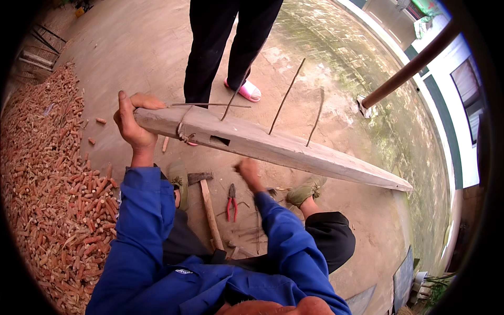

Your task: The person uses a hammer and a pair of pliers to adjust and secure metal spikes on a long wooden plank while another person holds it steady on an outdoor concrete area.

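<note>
The work looks part done to me. The long, pale wooden beam is up in front of the person's lap, fat at the left and thin at the right. Three thin, dark metal rods stick up out of its top. One more thin, straight rod lies along the fat end, by a dark tie that goes round the wood. A box-shaped hole in the side has nothing in it, so that bit may be left to do, but I can't be sure.

The left hand is wrapped round the fat end and holds it. The right hand is just under the beam, curled and blurry, so I can't tell if it has hold of anything.

On the bare, brown ground lie a hammer with a wooden handle and pliers with red handles. A big heap of orange-brown corn cobs is at the left. Someone in black trousers and pink slippers stands past the beam. At the right are mossy green ground, a brown pole and a white wall.
</note>
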{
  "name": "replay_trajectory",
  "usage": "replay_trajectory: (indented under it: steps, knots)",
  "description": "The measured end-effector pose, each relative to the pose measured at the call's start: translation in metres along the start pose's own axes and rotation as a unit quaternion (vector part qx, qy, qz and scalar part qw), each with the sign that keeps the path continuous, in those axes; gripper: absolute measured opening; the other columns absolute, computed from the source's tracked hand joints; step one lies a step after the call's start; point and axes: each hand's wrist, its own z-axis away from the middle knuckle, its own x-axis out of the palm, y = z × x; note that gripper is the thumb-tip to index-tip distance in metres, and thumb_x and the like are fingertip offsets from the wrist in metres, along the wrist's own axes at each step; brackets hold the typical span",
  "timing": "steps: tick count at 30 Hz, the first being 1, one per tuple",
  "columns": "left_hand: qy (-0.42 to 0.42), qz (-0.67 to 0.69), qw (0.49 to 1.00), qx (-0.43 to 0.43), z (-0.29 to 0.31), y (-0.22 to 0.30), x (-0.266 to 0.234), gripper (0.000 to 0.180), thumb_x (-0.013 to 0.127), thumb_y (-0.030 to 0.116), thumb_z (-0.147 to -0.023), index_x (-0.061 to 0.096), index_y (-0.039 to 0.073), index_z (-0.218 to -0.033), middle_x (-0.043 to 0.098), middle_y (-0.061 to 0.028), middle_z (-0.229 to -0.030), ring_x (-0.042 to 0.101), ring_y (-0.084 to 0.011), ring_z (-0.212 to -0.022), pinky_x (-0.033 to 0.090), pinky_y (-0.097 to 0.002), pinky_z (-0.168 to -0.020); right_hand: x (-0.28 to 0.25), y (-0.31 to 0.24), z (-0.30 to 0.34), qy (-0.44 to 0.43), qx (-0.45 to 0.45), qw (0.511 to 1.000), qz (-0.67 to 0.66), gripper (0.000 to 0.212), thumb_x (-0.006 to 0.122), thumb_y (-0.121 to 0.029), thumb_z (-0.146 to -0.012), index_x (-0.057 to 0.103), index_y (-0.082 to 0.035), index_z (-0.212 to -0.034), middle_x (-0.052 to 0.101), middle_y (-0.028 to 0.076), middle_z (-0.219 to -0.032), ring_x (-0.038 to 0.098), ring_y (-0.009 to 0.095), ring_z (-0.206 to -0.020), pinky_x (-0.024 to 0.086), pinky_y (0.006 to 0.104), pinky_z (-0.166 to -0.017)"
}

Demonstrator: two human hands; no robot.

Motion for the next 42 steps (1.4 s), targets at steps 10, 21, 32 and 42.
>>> replay_trajectory:
  steps: [10, 21, 32, 42]
  knots:
    - [0.011, -0.096, 0.993, -0.062, -0.009, 0.000, -0.014, 0.065, 0.029, 0.044, -0.097, 0.056, 0.000, -0.059, 0.060, -0.0159, -0.060, 0.055, -0.0214, -0.058, 0.045, -0.0297, -0.068, -0.192, -0.261, 0.175, -0.135, 0.294, 0.781, -0.534, 0.044, 0.044, -0.032, -0.100, 0.033, -0.012, -0.062, 0.029, -0.003, -0.051, 0.029, 0.008, -0.043, 0.024, 0.0262, -0.041]
    - [0.036, -0.104, 0.993, -0.051, -0.016, 0.007, -0.012, 0.065, 0.028, 0.042, -0.098, 0.056, 0.000, -0.057, 0.061, -0.0159, -0.060, 0.056, -0.0220, -0.059, 0.046, -0.0309, -0.070, -0.234, 0.040, 0.157, 0.050, 0.115, 0.944, 0.306, 0.015, 0.051, -0.012, -0.083, 0.056, 0.001, -0.076, 0.053, 0.019, -0.063, 0.055, 0.038, -0.059, 0.042, 0.0466, -0.051]
    - [0.004, -0.119, 0.992, -0.028, -0.011, 0.010, -0.004, 0.067, 0.026, 0.041, -0.099, 0.059, -0.001, -0.057, 0.062, -0.0139, -0.061, 0.056, -0.0201, -0.060, 0.045, -0.0288, -0.068, -0.019, -0.202, 0.038, 0.081, -0.108, 0.990, 0.032, 0.042, 0.033, -0.028, -0.100, 0.054, 0.002, -0.079, 0.064, 0.017, -0.072, 0.058, 0.029, -0.066, 0.044, 0.0384, -0.064]
    - [0.052, -0.130, 0.988, -0.070, -0.011, 0.007, 0.007, 0.072, 0.029, 0.048, -0.097, 0.060, -0.001, -0.055, 0.062, -0.0143, -0.058, 0.057, -0.0180, -0.057, 0.046, -0.0260, -0.063, -0.306, -0.226, 0.202, 0.001, 0.353, 0.911, -0.214, 0.046, 0.040, -0.033, -0.099, 0.043, -0.006, -0.063, 0.042, 0.005, -0.046, 0.049, 0.019, -0.040, 0.040, 0.0298, -0.040]
